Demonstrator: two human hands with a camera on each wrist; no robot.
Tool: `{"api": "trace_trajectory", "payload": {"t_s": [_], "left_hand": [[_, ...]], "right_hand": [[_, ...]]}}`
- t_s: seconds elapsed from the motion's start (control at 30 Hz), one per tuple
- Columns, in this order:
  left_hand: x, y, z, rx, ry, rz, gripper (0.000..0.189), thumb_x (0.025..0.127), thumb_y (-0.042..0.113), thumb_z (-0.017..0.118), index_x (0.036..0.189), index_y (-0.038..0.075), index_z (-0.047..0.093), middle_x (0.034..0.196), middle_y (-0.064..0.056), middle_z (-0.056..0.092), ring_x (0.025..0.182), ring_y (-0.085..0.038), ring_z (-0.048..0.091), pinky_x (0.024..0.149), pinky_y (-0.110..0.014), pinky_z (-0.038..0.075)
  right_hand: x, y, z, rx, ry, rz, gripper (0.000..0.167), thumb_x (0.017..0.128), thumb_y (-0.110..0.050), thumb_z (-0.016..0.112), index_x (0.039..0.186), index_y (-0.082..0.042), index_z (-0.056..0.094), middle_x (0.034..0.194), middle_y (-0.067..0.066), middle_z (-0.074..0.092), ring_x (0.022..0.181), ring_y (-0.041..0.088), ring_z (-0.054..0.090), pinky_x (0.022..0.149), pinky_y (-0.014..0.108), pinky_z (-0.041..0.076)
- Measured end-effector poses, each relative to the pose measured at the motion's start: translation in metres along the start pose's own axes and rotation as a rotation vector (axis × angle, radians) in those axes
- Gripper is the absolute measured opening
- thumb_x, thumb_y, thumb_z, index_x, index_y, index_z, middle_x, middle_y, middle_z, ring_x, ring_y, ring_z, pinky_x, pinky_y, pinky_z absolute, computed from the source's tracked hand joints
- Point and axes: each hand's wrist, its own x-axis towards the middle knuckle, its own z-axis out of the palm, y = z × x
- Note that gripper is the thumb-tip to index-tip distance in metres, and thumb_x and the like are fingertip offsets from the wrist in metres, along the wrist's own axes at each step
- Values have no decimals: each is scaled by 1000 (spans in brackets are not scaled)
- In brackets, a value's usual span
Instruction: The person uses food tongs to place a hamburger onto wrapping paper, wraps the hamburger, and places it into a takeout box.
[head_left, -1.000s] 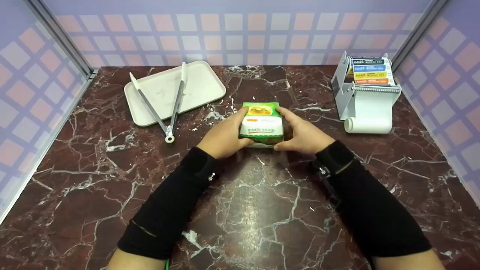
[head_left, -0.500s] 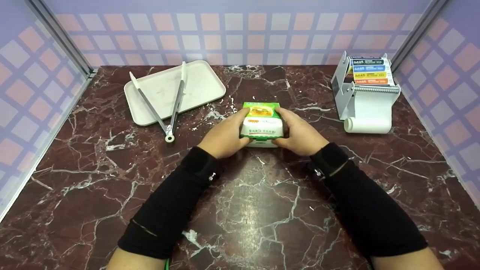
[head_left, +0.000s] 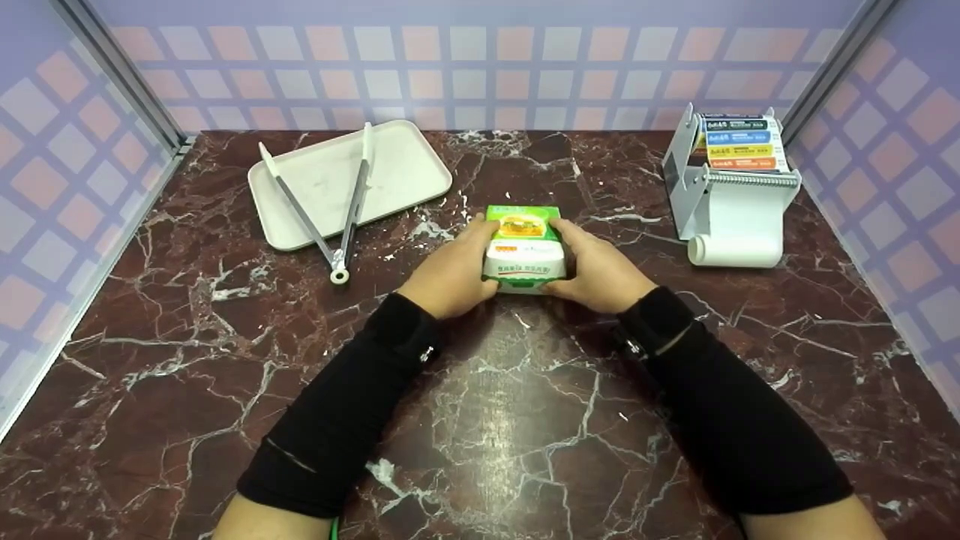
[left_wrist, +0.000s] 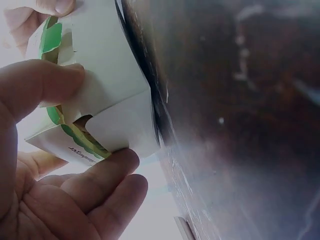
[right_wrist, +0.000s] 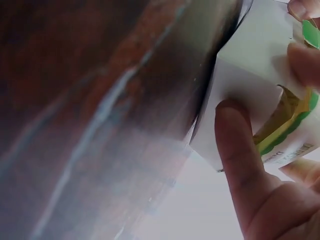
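Note:
A green and white cardboard burger box (head_left: pixel 523 244) with a burger picture on its lid sits on the marbled table. My left hand (head_left: pixel 454 270) grips its left side, thumb at the front wall and index finger by the lid's edge. From the right, my right hand (head_left: pixel 604 270) holds the box the same way. In the left wrist view, a finger of the left hand (left_wrist: pixel 95 185) touches the side wall of the burger box (left_wrist: pixel 112 75). A gap shows under the lid's scalloped green edge at the box's side (right_wrist: pixel 250 80) in the right wrist view. The contents are mostly hidden.
At the back left lies a pale tray (head_left: pixel 319 180), with spread tongs (head_left: pixel 340 259) resting across its front edge. A metal dispenser (head_left: pixel 679 187) at the back right holds several colored label boxes (head_left: pixel 741 150) and a white paper roll (head_left: pixel 739 251). Patterned walls (head_left: pixel 525 67) enclose the table.
The lid's front edge has come down over the base, and the dark gap at the front has narrowed. My right hand has shifted slightly left, its thumb further in along the front.

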Motion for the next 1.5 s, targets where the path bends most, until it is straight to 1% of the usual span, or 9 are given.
{"api": "trace_trajectory", "payload": {"t_s": [0.1, 0.3, 0.37, 0.5, 0.6, 0.8, 1.1, 1.3, 1.5], "left_hand": [[0, 1, 1, 7, 0, 3, 92, 90, 19, 77, 166, 15, 26, 176, -17, 17, 153, -38, 42, 126, -49, 37], [-1, 3, 1, 33, -10, 26, 91, 94, 18, 76, 168, 34, 25, 175, -22, 13, 145, -46, 49, 114, -53, 50], [-1, 3, 1, 36, -10, 28, 90, 94, 19, 76, 167, 37, 26, 175, -23, 12, 144, -47, 50, 112, -53, 52], [-1, 4, 2, 39, -7, 31, 88, 95, 20, 75, 167, 36, 28, 175, -25, 12, 144, -47, 50, 111, -53, 53], [-1, 4, 2, 42, -5, 37, 87, 95, 19, 75, 167, 33, 28, 174, -27, 12, 145, -48, 49, 113, -53, 52], [-2, 5, 2, 57, -5, 42, 88, 94, 20, 76, 167, 29, 28, 173, -28, 14, 146, -47, 47, 118, -52, 47], [-1, 6, 2, 77, -10, 13, 87, 96, 41, 75, 168, 31, 27, 174, -25, 12, 146, -47, 48, 119, -56, 45], [-1, 7, 3, 67, 11, 3, 83, 97, 39, 75, 167, 32, 30, 174, -25, 16, 141, -47, 53, 115, -56, 49], [1, 6, 3, 53, 22, 17, 82, 96, 35, 77, 165, 33, 34, 172, -28, 20, 139, -47, 56, 113, -56, 51]], "right_hand": [[-1, -2, 1, -8, 5, 7, 102, 85, -23, 89, 164, -6, 27, 155, 23, 52, 139, 38, 56, 122, 52, 41], [-1, -5, 3, -24, 39, 26, 98, 85, -22, 88, 163, -5, 31, 149, 22, 58, 130, 37, 61, 118, 53, 45], [0, -6, 4, -24, 49, 24, 96, 85, -19, 88, 162, -6, 33, 149, 21, 58, 129, 37, 62, 116, 53, 46], [0, -8, 5, -36, 44, 30, 94, 86, -18, 87, 164, -14, 36, 163, 28, 41, 147, 45, 47, 124, 58, 37], [-1, -8, 5, -61, 30, 39, 94, 86, -22, 87, 165, -20, 37, 168, 34, 25, 153, 52, 33, 127, 60, 30], [-1, -8, 7, -97, 42, 47, 90, 89, -35, 85, 164, -20, 38, 167, 35, 25, 152, 53, 35, 127, 59, 32], [-3, -16, 7, -140, 67, 63, 82, 95, -37, 78, 164, -19, 38, 165, 35, 30, 148, 57, 39, 125, 61, 35], [-3, -19, 9, -145, 71, 88, 81, 95, -37, 78, 164, -20, 38, 166, 33, 29, 145, 59, 41, 123, 62, 36], [-4, -24, 10, -175, 60, 79, 81, 97, -33, 77, 165, -16, 37, 167, 34, 27, 145, 57, 42, 123, 59, 39]]}}
